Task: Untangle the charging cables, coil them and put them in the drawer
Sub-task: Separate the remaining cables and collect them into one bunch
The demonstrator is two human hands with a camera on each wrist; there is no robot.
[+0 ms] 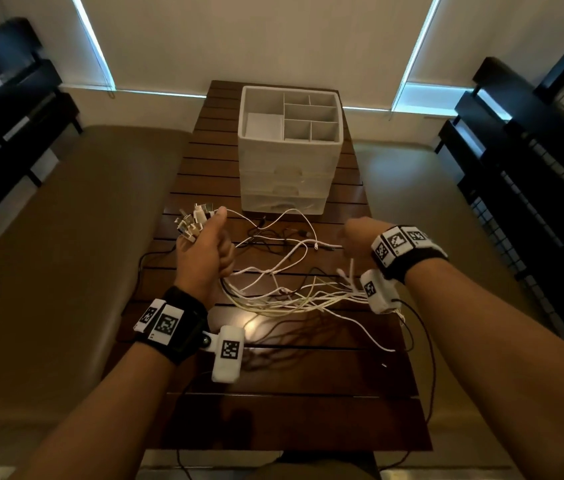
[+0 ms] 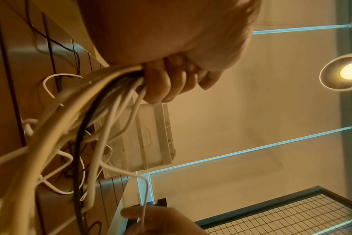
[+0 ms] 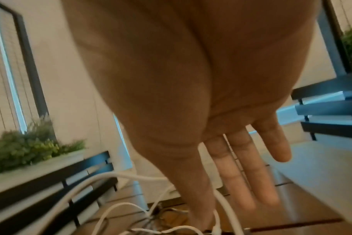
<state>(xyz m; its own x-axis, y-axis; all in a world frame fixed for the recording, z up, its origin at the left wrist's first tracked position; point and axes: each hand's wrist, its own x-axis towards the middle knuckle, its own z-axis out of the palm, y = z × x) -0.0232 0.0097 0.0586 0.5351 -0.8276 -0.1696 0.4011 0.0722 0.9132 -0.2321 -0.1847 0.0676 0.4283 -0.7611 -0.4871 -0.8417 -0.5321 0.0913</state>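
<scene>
white cables [image 1: 284,296] bunched in left hand [image 1: 204,251] | right hand [image 1: 356,233] pinches one strand

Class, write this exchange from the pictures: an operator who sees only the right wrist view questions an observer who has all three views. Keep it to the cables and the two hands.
Operator: My view shows only my palm and a few white loops. What is the left hand doing?
Observer: The left hand grips a bundle of cables in its fist, and the plug ends stick up out of the top.
Operator: Where does the cable at my fingertips lead?
Observer: The left wrist view shows the right hand pinching one white cable, which runs back toward the left hand's bundle.
</scene>
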